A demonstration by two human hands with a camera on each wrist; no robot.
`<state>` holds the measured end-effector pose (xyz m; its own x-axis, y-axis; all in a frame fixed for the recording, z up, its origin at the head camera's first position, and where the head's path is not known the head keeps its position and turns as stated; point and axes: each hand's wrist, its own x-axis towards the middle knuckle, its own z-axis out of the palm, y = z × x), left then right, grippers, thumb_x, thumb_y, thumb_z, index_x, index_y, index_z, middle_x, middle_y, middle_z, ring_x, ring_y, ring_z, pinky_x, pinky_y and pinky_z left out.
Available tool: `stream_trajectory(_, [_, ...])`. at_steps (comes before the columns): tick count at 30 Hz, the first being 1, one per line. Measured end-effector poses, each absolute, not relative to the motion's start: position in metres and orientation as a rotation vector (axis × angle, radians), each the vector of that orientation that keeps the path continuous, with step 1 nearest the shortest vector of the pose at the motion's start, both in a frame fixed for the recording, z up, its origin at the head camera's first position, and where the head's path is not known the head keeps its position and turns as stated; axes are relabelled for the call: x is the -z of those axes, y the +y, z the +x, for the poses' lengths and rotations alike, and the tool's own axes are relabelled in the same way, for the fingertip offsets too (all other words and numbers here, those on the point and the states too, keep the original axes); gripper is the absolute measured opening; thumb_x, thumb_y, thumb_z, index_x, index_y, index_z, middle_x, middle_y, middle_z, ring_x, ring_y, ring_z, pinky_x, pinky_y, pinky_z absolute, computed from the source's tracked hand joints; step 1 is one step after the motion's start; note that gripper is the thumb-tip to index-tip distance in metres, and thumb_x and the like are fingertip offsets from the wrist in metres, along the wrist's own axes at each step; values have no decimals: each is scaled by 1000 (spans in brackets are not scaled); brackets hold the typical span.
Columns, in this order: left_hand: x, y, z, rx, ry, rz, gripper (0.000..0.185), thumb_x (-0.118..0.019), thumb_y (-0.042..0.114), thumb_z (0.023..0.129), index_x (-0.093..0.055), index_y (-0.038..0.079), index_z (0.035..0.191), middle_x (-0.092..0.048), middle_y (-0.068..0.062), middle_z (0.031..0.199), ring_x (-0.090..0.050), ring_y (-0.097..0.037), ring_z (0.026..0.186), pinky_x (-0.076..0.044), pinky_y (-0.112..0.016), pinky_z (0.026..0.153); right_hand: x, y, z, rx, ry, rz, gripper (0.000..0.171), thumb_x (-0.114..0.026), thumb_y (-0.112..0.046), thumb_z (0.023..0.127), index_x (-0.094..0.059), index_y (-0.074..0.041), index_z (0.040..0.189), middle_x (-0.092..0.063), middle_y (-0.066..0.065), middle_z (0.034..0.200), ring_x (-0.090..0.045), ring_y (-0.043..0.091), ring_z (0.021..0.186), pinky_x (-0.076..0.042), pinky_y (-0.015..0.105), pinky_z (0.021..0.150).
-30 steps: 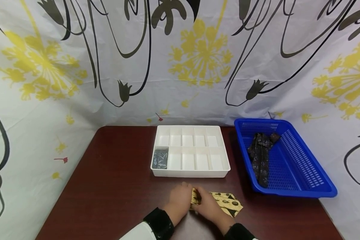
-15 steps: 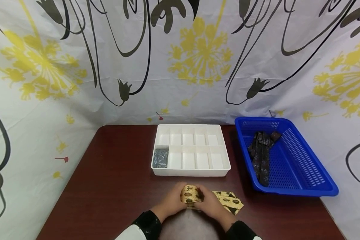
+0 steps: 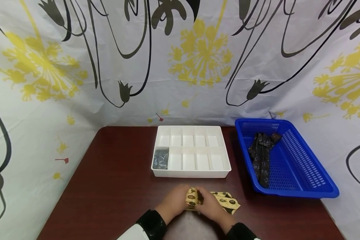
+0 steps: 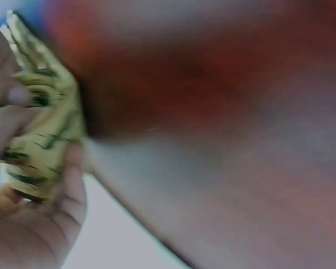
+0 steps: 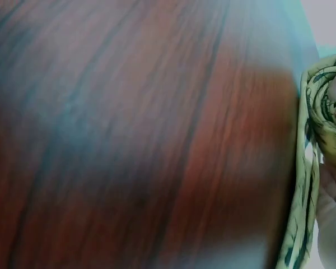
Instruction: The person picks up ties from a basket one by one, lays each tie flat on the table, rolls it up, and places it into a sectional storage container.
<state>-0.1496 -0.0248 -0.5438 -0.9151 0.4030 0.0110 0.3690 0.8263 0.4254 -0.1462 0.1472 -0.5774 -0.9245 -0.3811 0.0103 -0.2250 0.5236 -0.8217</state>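
A yellow necktie (image 3: pixel 226 201) with dark oval and triangular prints lies on the table in front of the white tray, partly rolled. Its roll (image 3: pixel 192 196) stands on edge between both hands, and the flat tail runs out to the right. My left hand (image 3: pixel 174 201) grips the roll's left side; my right hand (image 3: pixel 210 206) holds its right side, hiding part of the tail. In the left wrist view, fingers and thumb (image 4: pixel 14 120) pinch the patterned cloth (image 4: pixel 59 131). Spiral layers of the coil (image 5: pixel 316 103) show in the right wrist view, with fingertips at its centre.
Behind the hands stands a white compartment tray (image 3: pixel 192 173), with a folded or rolled grey patterned cloth (image 3: pixel 160 159) in its front-left compartment. To the right, a blue basket (image 3: pixel 297 192) holds dark patterned neckties (image 3: pixel 261 160). A printed curtain (image 3: pixel 174 73) hangs behind the brown table (image 3: pixel 108 200).
The roll, largely covered by the hands a second ago, came into view and has since shifted slightly right. The necktie's tail has drawn a little left. Tray and basket stay put.
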Motion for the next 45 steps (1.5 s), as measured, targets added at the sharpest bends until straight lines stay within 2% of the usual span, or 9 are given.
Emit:
stream_trajectory(10, [522,1,-144,-145,2982,381,14,-68,10,84,-62,11,97,-56,-6,86,-60,-19,73,-52,-34,58,571,145,-142,1358,2597,-569,58,-73,-5,74,-52,0,129,-60,13,120,-56,26,108,-48,39,86])
stream_trajectory(14, [526,-2,-145,-205,2978,386,25,-73,18,79,-60,12,100,-55,-5,88,-59,-18,72,-50,-34,55,571,146,-141,1399,2563,-553,57,-71,-5,76,-52,0,129,-61,11,118,-56,24,106,-48,36,85])
stream_trajectory(19, [539,-17,-145,-510,2935,443,59,-82,30,66,-52,11,113,-53,-7,97,-54,-16,68,-44,-30,51,572,147,-141,1415,2534,-511,57,-71,-7,76,-52,-1,129,-61,11,119,-56,25,107,-47,37,86])
stream_trajectory(22, [551,-28,-144,-742,2890,482,77,-84,25,63,-46,7,128,-52,-11,111,-56,-17,78,-48,-30,59,574,148,-142,1404,2542,-485,57,-71,-9,74,-54,-3,128,-61,10,120,-56,24,107,-47,38,86])
stream_trajectory(26, [566,-39,-145,-1101,2778,517,87,-83,14,63,-40,-1,137,-49,-15,126,-55,-23,102,-50,-35,85,577,149,-142,1403,2544,-453,57,-72,-9,73,-55,-5,127,-61,9,119,-55,23,105,-46,36,84])
stream_trajectory(29, [575,-44,-146,-1301,2678,537,85,-84,9,63,-41,-5,135,-49,-14,125,-52,-24,107,-46,-37,94,577,149,-143,1423,2529,-436,56,-71,-8,72,-55,-5,126,-62,9,118,-55,22,103,-45,34,84])
stream_trajectory(34, [577,-47,-147,-1424,2604,581,69,-83,7,65,-50,-4,126,-54,-9,116,-53,-21,104,-45,-34,92,577,149,-142,1421,2530,-427,57,-70,-4,71,-55,-3,126,-62,10,118,-54,23,104,-45,32,84])
stream_trajectory(39, [573,-44,-148,-1377,2615,576,57,-78,-1,66,-55,0,118,-58,-4,107,-55,-15,96,-46,-31,87,577,149,-142,1410,2529,-435,60,-69,-2,70,-53,-1,128,-60,14,122,-53,26,109,-45,35,86])
stream_trajectory(45, [556,-34,-149,-1021,2792,609,41,-73,-4,62,-59,8,99,-55,2,91,-51,-10,81,-46,-27,73,577,149,-142,1378,2542,-447,65,-70,0,68,-50,2,130,-58,17,125,-53,29,113,-45,39,88])
